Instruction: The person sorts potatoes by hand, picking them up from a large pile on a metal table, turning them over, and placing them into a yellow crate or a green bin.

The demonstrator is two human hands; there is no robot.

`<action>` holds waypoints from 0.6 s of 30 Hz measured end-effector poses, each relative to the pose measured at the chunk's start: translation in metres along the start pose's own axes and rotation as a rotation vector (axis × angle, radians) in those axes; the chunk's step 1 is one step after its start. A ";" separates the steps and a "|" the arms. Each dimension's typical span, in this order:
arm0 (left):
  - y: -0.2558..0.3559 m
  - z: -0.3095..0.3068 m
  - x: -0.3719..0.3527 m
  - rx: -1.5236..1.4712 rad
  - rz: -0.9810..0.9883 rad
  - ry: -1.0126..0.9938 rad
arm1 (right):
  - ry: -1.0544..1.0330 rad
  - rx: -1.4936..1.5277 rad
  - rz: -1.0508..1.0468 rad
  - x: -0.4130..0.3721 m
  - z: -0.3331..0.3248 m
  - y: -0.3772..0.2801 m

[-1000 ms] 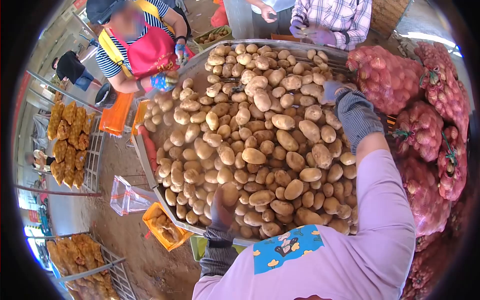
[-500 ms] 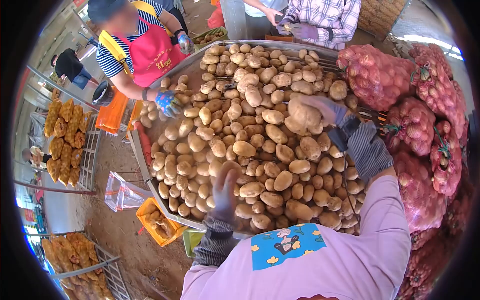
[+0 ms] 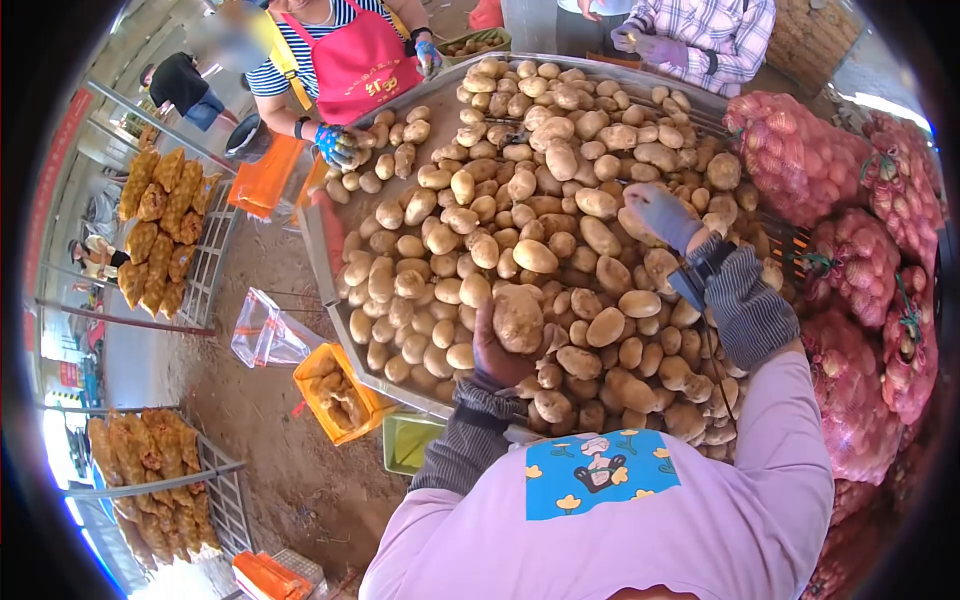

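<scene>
My left hand [image 3: 495,350], in a dark glove, is closed around a large round potato [image 3: 518,318] near the front of the heap. My right hand [image 3: 662,215], in a greyish glove, lies palm down further back on the right. Its fingers curl over a potato [image 3: 634,224] among the others; the thumb is hidden. Loose potatoes [image 3: 535,256] of many sizes cover the metal-edged sorting table [image 3: 345,345] under and around both hands.
Red mesh sacks [image 3: 800,160] are piled along the right side. Across the table, a person in a red apron [image 3: 360,65] has a gloved hand [image 3: 338,146] on potatoes; another wears a plaid shirt [image 3: 720,35]. An orange crate [image 3: 340,392] and a green crate [image 3: 405,445] stand at lower left.
A large potato was in my right hand; a similar one is now in my left, which was open before. My right hand now rests on another potato. The view has shifted.
</scene>
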State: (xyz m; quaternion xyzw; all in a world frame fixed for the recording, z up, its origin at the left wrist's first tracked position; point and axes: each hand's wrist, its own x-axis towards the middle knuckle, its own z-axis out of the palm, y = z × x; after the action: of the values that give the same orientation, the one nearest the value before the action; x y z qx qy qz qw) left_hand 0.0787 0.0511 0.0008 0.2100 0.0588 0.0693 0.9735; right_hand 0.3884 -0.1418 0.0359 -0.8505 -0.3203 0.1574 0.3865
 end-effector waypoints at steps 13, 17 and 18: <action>0.026 0.017 -0.003 -0.538 -0.138 0.318 | -0.202 -0.499 0.231 0.085 0.067 0.013; 0.020 -0.007 -0.003 -0.371 -0.051 0.220 | -0.252 -0.082 0.330 0.082 0.050 -0.003; 0.018 -0.010 -0.004 -0.384 -0.090 0.314 | -0.338 0.336 0.446 0.075 0.039 -0.015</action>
State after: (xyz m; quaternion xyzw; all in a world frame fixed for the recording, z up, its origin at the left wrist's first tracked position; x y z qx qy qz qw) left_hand 0.0715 0.0707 -0.0009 0.0052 0.2044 0.0675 0.9765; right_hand 0.4178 -0.0627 0.0201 -0.7859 -0.1550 0.4278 0.4188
